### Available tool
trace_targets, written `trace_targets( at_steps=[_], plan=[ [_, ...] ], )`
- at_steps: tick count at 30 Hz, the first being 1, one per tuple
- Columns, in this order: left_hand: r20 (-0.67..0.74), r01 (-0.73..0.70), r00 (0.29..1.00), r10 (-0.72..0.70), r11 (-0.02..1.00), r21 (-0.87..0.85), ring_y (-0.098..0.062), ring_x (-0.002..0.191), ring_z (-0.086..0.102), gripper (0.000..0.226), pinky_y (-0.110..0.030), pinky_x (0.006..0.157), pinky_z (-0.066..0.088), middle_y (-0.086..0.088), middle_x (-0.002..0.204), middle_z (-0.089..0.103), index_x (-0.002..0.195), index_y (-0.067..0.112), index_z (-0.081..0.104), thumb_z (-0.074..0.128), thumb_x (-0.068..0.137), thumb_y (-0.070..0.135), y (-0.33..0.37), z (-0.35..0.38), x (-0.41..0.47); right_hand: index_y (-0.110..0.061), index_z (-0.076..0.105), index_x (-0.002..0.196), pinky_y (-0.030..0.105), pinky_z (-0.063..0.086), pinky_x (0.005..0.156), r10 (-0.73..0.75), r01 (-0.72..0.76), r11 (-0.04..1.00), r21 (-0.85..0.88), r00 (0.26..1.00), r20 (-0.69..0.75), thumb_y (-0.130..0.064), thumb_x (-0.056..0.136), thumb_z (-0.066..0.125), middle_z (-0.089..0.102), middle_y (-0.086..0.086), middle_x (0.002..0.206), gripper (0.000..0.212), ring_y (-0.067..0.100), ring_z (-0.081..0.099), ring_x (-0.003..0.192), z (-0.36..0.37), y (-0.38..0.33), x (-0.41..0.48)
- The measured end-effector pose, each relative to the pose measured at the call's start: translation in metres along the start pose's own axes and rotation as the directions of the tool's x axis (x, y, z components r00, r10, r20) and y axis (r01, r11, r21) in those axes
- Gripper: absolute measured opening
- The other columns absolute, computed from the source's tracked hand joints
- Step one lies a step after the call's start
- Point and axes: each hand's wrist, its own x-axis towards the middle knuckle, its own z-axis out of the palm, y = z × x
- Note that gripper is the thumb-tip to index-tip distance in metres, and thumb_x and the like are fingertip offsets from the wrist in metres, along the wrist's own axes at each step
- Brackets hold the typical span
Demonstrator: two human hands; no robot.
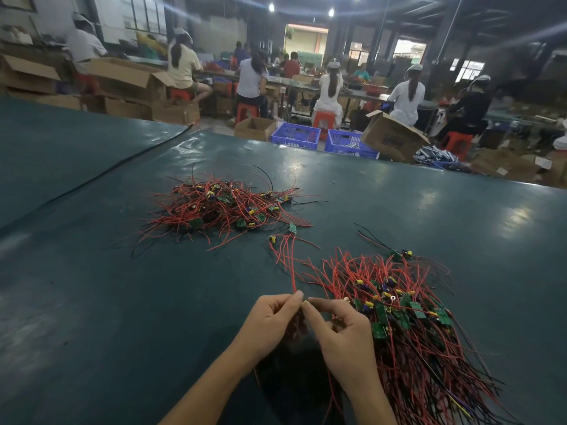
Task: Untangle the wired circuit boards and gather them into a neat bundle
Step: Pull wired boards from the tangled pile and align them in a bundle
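Observation:
A tangled heap of small green circuit boards with red and black wires lies on the dark green table ahead. A second pile of wired boards, its wires more aligned, spreads to the right of my hands. My left hand and my right hand meet near the front, both pinching a small part with red wires. Those wires run up to two loose boards between the piles. What hangs below my hands is blurred.
One stray wired board lies beyond the right pile. A black cable crosses the table at the far left. Past the far edge stand blue crates, cardboard boxes and several seated workers.

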Motion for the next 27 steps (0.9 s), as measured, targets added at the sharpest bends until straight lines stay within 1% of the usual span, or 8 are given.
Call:
trace_targets(
  at_steps=[4, 8, 11, 13, 16, 20, 23, 27],
  plan=[
    [-0.044, -0.062, 0.997, 0.067, 0.993, 0.103, -0.012, 0.062, 0.064, 0.034, -0.024, 0.061, 0.050, -0.001, 0.067, 0.069, 0.089, 0.018, 0.074, 0.045, 0.100, 0.031, -0.005, 0.000, 0.002, -0.014, 0.074, 0.075, 0.026, 0.041, 0.050, 0.037, -0.032, 0.996, 0.082, 0.998, -0.048, -0.019, 0.080, 0.078, 0.059, -0.005, 0.055, 0.008, 0.010, 0.050, 0.048, -0.005, 0.000, 0.002],
    [-0.070, -0.116, 0.989, 0.129, 0.980, 0.162, -0.011, 0.052, 0.059, 0.022, -0.022, 0.050, 0.047, 0.001, 0.066, 0.067, 0.102, 0.025, 0.070, 0.049, 0.100, 0.026, -0.007, -0.002, 0.002, -0.022, 0.075, 0.088, 0.041, 0.057, 0.062, 0.046, -0.050, 0.996, 0.078, 0.998, 0.053, -0.020, 0.079, 0.080, 0.073, -0.002, 0.077, 0.011, 0.031, 0.065, 0.066, -0.001, -0.002, -0.001],
    [-0.112, -0.149, 0.977, 0.180, 0.959, 0.240, -0.005, 0.053, 0.057, 0.020, -0.019, 0.055, 0.046, 0.002, 0.067, 0.068, 0.111, 0.031, 0.066, 0.051, 0.099, 0.025, -0.010, -0.004, 0.003, -0.030, 0.071, 0.087, 0.030, 0.055, 0.064, 0.003, -0.004, 1.000, -0.010, 0.999, -0.043, -0.021, 0.080, 0.079, 0.072, -0.005, 0.082, 0.014, 0.018, 0.066, 0.071, 0.002, 0.001, -0.002],
    [-0.149, -0.136, 0.974, 0.173, 0.964, 0.229, -0.008, 0.051, 0.056, 0.021, -0.021, 0.055, 0.047, 0.000, 0.066, 0.068, 0.112, 0.032, 0.064, 0.050, 0.099, 0.023, -0.011, -0.006, 0.005, -0.034, 0.067, 0.085, 0.021, 0.047, 0.063, -0.017, -0.011, 0.987, -0.161, 0.985, -0.171, -0.023, 0.082, 0.077, 0.070, -0.008, 0.089, 0.015, 0.010, 0.062, 0.076, -0.002, 0.005, -0.001],
    [-0.215, -0.124, 0.962, 0.170, 0.970, 0.210, -0.011, 0.050, 0.057, 0.020, -0.022, 0.054, 0.048, -0.002, 0.065, 0.068, 0.104, 0.025, 0.068, 0.050, 0.099, 0.018, -0.011, -0.012, 0.008, -0.026, 0.069, 0.115, 0.024, 0.037, 0.070, -0.103, -0.091, 0.827, -0.555, 0.946, -0.308, -0.029, 0.084, 0.074, 0.064, -0.007, 0.113, 0.032, 0.012, 0.049, 0.103, -0.005, 0.007, -0.003],
    [-0.339, -0.069, 0.917, 0.209, 0.922, 0.380, -0.002, 0.067, 0.061, 0.015, -0.017, 0.066, 0.050, 0.005, 0.074, 0.069, 0.096, 0.023, 0.070, 0.057, 0.094, 0.016, -0.011, -0.023, 0.020, -0.023, 0.070, 0.112, 0.016, 0.043, 0.067, -0.222, 0.148, 0.940, -0.306, 0.949, -0.223, -0.014, 0.084, 0.074, 0.063, -0.010, 0.101, 0.030, 0.007, 0.057, 0.086, 0.003, 0.005, -0.003],
    [-0.340, 0.022, 0.912, 0.230, 0.799, 0.601, -0.008, 0.100, 0.056, 0.018, -0.026, 0.091, 0.046, 0.006, 0.105, 0.064, 0.108, 0.022, 0.067, 0.059, 0.091, 0.020, -0.012, -0.033, 0.042, -0.025, 0.068, 0.106, 0.011, 0.048, 0.065, -0.116, 0.116, 0.992, -0.052, 0.993, -0.011, -0.010, 0.086, 0.071, 0.067, -0.005, 0.097, 0.025, 0.004, 0.065, 0.084, 0.016, 0.008, -0.003],
    [-0.283, 0.075, 0.923, 0.261, 0.599, 0.797, -0.021, 0.124, 0.042, 0.036, -0.037, 0.103, 0.038, 0.000, 0.133, 0.050, 0.127, 0.019, 0.056, 0.056, 0.092, 0.025, -0.013, -0.039, 0.077, -0.013, 0.065, 0.122, 0.009, 0.046, 0.082, -0.075, 0.084, 0.976, -0.200, 0.996, 0.053, -0.015, 0.090, 0.067, 0.059, -0.014, 0.106, 0.033, 0.001, 0.063, 0.096, 0.022, 0.019, -0.001]
  ],
)
